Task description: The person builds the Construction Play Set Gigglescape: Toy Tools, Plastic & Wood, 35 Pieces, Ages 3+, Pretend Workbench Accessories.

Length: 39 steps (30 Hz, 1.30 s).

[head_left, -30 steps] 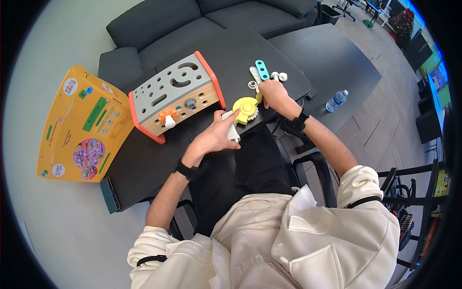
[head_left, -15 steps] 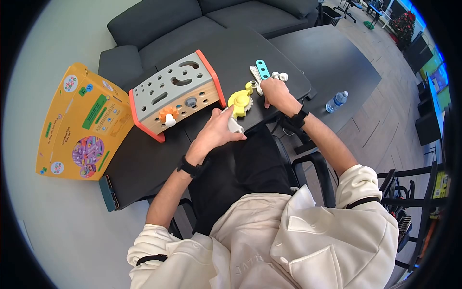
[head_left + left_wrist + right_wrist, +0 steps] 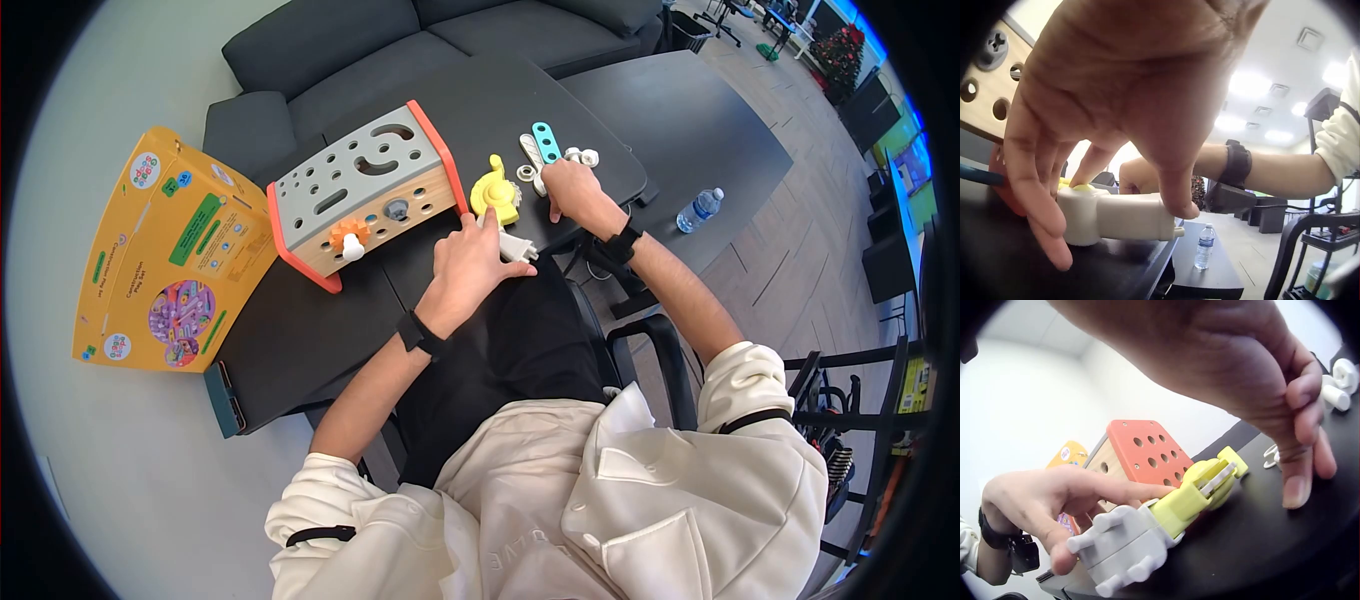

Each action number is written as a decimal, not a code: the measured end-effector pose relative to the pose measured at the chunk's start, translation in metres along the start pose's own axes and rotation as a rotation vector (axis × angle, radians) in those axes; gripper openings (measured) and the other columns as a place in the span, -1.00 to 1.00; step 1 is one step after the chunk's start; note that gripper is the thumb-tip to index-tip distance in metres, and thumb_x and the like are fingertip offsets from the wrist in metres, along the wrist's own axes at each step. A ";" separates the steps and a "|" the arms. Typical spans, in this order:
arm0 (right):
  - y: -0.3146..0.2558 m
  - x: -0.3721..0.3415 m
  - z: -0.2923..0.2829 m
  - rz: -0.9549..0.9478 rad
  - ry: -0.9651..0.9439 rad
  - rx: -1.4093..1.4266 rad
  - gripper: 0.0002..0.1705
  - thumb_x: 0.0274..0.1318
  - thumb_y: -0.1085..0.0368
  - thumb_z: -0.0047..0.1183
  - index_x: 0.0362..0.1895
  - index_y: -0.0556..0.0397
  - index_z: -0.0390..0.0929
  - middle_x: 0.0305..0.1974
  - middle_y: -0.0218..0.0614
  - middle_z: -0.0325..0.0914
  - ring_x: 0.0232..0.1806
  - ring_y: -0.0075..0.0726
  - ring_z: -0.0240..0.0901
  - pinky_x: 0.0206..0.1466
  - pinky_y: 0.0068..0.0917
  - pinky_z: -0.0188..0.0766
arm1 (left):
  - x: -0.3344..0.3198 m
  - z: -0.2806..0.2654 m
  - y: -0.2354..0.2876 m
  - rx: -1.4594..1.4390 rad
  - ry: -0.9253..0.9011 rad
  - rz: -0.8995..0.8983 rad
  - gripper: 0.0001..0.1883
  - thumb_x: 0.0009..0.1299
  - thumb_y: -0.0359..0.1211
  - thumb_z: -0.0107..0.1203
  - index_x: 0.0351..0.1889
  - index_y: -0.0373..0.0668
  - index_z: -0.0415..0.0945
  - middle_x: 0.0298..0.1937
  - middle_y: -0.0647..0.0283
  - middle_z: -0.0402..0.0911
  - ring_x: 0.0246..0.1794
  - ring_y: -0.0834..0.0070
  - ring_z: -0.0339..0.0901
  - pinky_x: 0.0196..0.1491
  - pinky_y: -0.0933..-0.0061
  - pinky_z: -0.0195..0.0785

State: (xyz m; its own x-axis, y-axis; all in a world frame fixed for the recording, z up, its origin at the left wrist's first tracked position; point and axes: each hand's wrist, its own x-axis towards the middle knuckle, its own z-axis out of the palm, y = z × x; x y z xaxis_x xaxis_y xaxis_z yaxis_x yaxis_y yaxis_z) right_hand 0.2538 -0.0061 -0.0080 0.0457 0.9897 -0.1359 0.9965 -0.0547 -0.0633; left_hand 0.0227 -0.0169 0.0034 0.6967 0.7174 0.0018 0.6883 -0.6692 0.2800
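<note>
My left grip [image 3: 466,268] holds the toy [image 3: 494,195] by its white handle [image 3: 517,248], thumb at the pegged end and index finger stretched along to the yellow body, low over the near edge of the desk [image 3: 330,350], just beside the box [image 3: 370,190]. The toy's long axis runs away from me: its yellow knob points toward the sofa [image 3: 350,60], while the handle slants back toward my lap and a little to my right. The yellow body is smooth and rounded, with a white toothed disc showing at its flank; the handle is pale and smooth, ending in stubby rounded pegs. My right grip [image 3: 577,192], fingers loosely bent and thumb pointing down, holds nothing that shows. It hangs over the near end of a white wrench [image 3: 532,150]; whether they touch, I cannot tell. Around it lie a flat teal strip [image 3: 544,142] pierced with round holes, a white nut [image 3: 525,173] and white bolts [image 3: 584,157]. The box pairs a grey slotted top with pale wood-grained sides and coral end panels.
</note>
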 end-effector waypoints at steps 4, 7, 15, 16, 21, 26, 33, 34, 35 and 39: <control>-0.002 0.000 -0.001 0.000 0.001 -0.014 -0.62 -0.39 0.39 0.56 -0.35 0.21 0.72 -0.30 -0.02 0.73 -0.17 0.07 0.73 -0.13 -0.19 0.66 | 0.007 0.005 0.002 0.061 0.057 -0.020 0.19 0.02 0.28 0.46 0.43 -0.42 0.30 -0.14 -0.12 0.67 -0.27 0.12 0.76 -0.31 0.24 0.59; -0.003 0.001 0.000 -0.003 0.003 -0.027 -0.62 -0.38 0.39 0.56 -0.35 0.21 0.72 -0.30 -0.03 0.73 -0.17 0.07 0.73 -0.12 -0.20 0.66 | 0.014 0.005 -0.005 0.025 0.010 0.001 0.14 0.09 0.32 0.39 0.41 -0.36 0.34 -0.44 -0.05 0.66 -0.36 0.15 0.73 -0.35 0.23 0.60; -0.002 0.003 0.001 -0.003 0.007 -0.040 -0.62 -0.38 0.39 0.56 -0.34 0.20 0.73 -0.32 -0.03 0.73 -0.18 0.04 0.74 -0.14 -0.21 0.66 | 0.000 -0.009 -0.026 -0.152 0.056 0.041 -0.30 0.40 -0.02 0.27 0.42 -0.15 0.39 -0.38 0.11 0.74 -0.32 0.16 0.73 -0.26 0.24 0.54; -0.002 0.003 0.001 -0.003 0.004 -0.040 -0.62 -0.37 0.39 0.56 -0.35 0.20 0.73 -0.33 -0.04 0.73 -0.19 0.03 0.74 -0.15 -0.22 0.66 | -0.007 -0.017 -0.032 -0.187 0.086 0.057 -0.39 0.42 -0.08 0.25 0.39 -0.10 0.45 -0.35 0.16 0.75 -0.31 0.18 0.73 -0.23 0.23 0.53; -0.003 0.004 0.003 -0.010 0.016 -0.071 -0.65 -0.36 0.40 0.56 -0.36 0.20 0.73 -0.35 -0.07 0.73 -0.21 0.00 0.74 -0.16 -0.24 0.66 | -0.025 -0.038 -0.094 -0.260 -0.212 -0.088 -0.71 0.39 -0.12 0.31 -0.24 -0.17 0.70 -0.43 0.22 0.74 -0.40 0.32 0.71 -0.29 0.29 0.50; -0.003 0.004 0.004 0.016 0.003 -0.058 -0.67 -0.34 0.39 0.56 -0.37 0.18 0.74 -0.35 -0.07 0.73 -0.22 -0.05 0.74 -0.18 -0.26 0.65 | -0.060 -0.042 -0.119 -0.055 -0.497 -0.279 -0.61 0.21 -0.03 0.47 -0.38 -0.14 0.64 -0.42 0.19 0.70 -0.34 0.33 0.68 -0.31 0.27 0.45; -0.009 -0.002 -0.003 0.005 0.023 -0.127 -0.70 -0.28 0.41 0.53 -0.34 0.12 0.76 -0.33 -0.16 0.75 -0.18 -0.11 0.75 -0.15 -0.28 0.65 | -0.086 -0.040 -0.168 -0.144 -0.544 -0.202 -0.53 0.06 -0.26 0.60 -0.26 -0.17 0.49 -0.45 0.24 0.58 -0.45 0.39 0.60 -0.36 0.32 0.45; -0.009 -0.002 -0.002 0.004 0.024 -0.130 -0.69 -0.27 0.41 0.53 -0.32 0.12 0.76 -0.33 -0.17 0.75 -0.17 -0.11 0.75 -0.15 -0.28 0.64 | -0.085 -0.042 -0.172 -0.145 -0.546 -0.203 -0.53 0.06 -0.26 0.60 -0.26 -0.17 0.49 -0.45 0.24 0.58 -0.45 0.39 0.60 -0.36 0.32 0.45; -0.009 -0.001 -0.001 0.003 0.023 -0.129 -0.69 -0.27 0.41 0.53 -0.32 0.12 0.76 -0.33 -0.17 0.75 -0.17 -0.11 0.75 -0.15 -0.28 0.64 | -0.085 -0.043 -0.175 -0.283 -0.596 -0.253 -0.59 0.11 -0.35 0.55 -0.26 -0.19 0.47 -0.47 0.31 0.52 -0.49 0.50 0.57 -0.41 0.41 0.47; -0.007 0.001 0.000 0.011 0.014 -0.123 -0.67 -0.28 0.39 0.54 -0.31 0.10 0.75 -0.34 -0.17 0.75 -0.18 -0.12 0.75 -0.15 -0.28 0.64 | -0.085 -0.045 -0.161 -0.452 -0.635 -0.308 -0.69 0.21 -0.56 0.40 -0.24 -0.23 0.44 -0.41 0.37 0.43 -0.52 0.60 0.55 -0.44 0.52 0.59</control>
State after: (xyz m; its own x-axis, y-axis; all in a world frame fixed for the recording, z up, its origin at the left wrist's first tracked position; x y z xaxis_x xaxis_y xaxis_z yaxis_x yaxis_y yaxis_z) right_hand 0.2466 -0.0051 -0.0073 0.0568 0.9909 -0.1216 0.9969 -0.0498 0.0603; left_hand -0.1562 0.0388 0.0016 0.5649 0.5193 -0.6413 0.8137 -0.2216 0.5373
